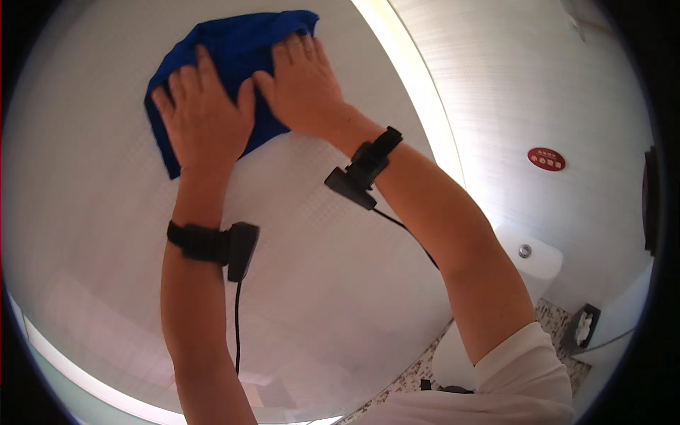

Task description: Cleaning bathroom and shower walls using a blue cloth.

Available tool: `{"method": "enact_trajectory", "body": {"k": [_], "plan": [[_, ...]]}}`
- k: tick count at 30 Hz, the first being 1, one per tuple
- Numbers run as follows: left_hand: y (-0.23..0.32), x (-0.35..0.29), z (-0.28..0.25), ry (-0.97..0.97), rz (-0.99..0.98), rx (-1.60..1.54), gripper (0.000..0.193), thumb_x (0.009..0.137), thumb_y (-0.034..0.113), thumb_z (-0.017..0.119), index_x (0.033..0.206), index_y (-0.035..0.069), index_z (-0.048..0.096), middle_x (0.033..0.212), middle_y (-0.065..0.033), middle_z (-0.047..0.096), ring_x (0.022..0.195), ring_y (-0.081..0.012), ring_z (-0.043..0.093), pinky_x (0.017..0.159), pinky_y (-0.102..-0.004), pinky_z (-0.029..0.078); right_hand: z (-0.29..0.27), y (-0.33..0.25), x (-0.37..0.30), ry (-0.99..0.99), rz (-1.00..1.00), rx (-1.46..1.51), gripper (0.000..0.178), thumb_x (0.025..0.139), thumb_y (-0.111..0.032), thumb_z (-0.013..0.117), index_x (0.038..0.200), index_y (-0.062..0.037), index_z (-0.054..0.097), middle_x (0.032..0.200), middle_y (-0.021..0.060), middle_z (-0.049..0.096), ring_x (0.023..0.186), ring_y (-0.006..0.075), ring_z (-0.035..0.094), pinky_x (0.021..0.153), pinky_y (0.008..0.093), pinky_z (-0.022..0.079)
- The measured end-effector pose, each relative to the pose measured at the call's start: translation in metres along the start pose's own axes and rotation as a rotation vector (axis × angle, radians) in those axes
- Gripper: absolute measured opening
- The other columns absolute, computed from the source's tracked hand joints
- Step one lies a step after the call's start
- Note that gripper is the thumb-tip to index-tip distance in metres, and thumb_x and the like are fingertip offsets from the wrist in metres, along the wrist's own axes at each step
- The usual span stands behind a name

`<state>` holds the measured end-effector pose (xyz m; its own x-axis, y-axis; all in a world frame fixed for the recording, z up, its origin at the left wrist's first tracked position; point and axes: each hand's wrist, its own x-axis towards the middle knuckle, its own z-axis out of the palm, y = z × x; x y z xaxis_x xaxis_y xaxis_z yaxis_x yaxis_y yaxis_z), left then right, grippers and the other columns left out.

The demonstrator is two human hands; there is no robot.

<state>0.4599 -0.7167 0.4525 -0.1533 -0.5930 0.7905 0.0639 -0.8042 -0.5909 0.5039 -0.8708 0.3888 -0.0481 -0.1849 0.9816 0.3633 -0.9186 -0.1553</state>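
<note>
A blue cloth (pixel 234 42) lies flat against a pale, finely patterned wall panel (pixel 106 227) high in the view. My left hand (pixel 205 117) presses on the cloth's lower left part with fingers spread. My right hand (pixel 304 85) presses flat on the cloth's right side, thumb toward the left hand. Both palms cover much of the cloth. Each wrist carries a black strap with a small black device and cable.
A bright vertical light strip (pixel 418 92) runs beside the panel. A white toilet (pixel 524 262) with a round flush button stands at lower right on a speckled floor. A red oval sign (pixel 546 159) hangs on the right wall. A black paper holder (pixel 582 327) sits low on the right.
</note>
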Motion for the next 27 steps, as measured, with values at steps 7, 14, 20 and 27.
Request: {"method": "enact_trajectory", "body": {"k": [7,14,20,27], "plan": [[0.135,-0.003,0.028,0.069,0.156,-0.220,0.072,0.093,0.049,0.064,0.144,-0.002,0.055,0.124,-0.0181,0.063,0.121,-0.0339,0.055,0.113,-0.0562,0.032,-0.030,0.117,-0.080,-0.190,0.192,-0.115,0.065,0.106,-0.042,0.045,0.142,0.0117,0.046,0.147,0.0325,0.048,0.144,0.0457,0.038,0.124,0.0535,0.022],[0.263,-0.074,0.029,-0.136,0.351,-0.446,0.071,0.090,0.046,0.065,0.143,-0.001,0.057,0.122,-0.0155,0.063,0.121,-0.0309,0.053,0.116,-0.0531,0.029,-0.057,0.176,-0.248,-0.205,0.389,-0.039,0.044,0.101,-0.030,0.048,0.121,0.0090,0.055,0.124,0.0338,0.053,0.118,0.0495,0.048,0.107,0.0551,0.036],[0.360,-0.207,0.010,-0.484,0.645,-0.510,0.058,0.098,0.041,0.053,0.141,0.003,0.059,0.133,-0.0140,0.060,0.131,-0.0309,0.046,0.120,-0.0547,0.021,-0.063,0.173,-0.449,-0.307,0.650,0.003,0.055,0.105,-0.026,0.038,0.142,0.0134,0.036,0.146,0.0397,0.039,0.134,0.0568,0.037,0.116,0.0574,0.030],[0.472,-0.410,-0.042,-0.673,0.714,-0.862,0.045,0.096,0.027,0.051,0.129,0.000,0.067,0.136,-0.0186,0.060,0.138,-0.0360,0.043,0.125,-0.0574,0.015,-0.136,0.131,-0.636,-0.693,0.801,-0.039,0.046,0.104,-0.015,0.038,0.137,0.0164,0.047,0.147,0.0414,0.039,0.137,0.0599,0.033,0.120,0.0618,0.022]]}}
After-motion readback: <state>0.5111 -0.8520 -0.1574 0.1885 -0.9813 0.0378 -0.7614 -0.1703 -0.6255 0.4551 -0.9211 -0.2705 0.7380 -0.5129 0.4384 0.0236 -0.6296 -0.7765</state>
